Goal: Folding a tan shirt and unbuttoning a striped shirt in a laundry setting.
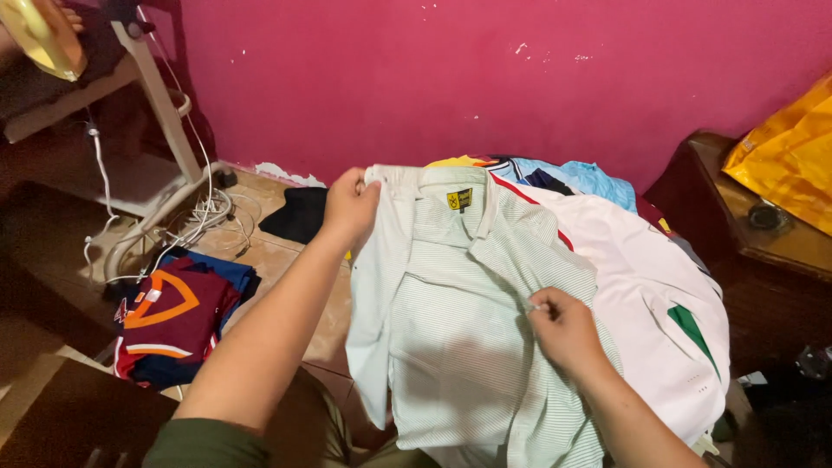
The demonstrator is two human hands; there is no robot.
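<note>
Bare floor [286, 260] left; wooden cabinet [763, 260] blocks the right.

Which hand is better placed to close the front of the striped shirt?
Right, probably. The right hand already pinches the front edge of the striped shirt mid-chest; the left hand grips the shoulder by the collar.

Single head-worn camera, looking down and forward from the person's own eye level, close over both forearms, facing a pink wall [485, 78], pale striped shirt [468, 329] filling centre frame at arm's reach, tiled floor [286, 260] at left, no second view.
</note>
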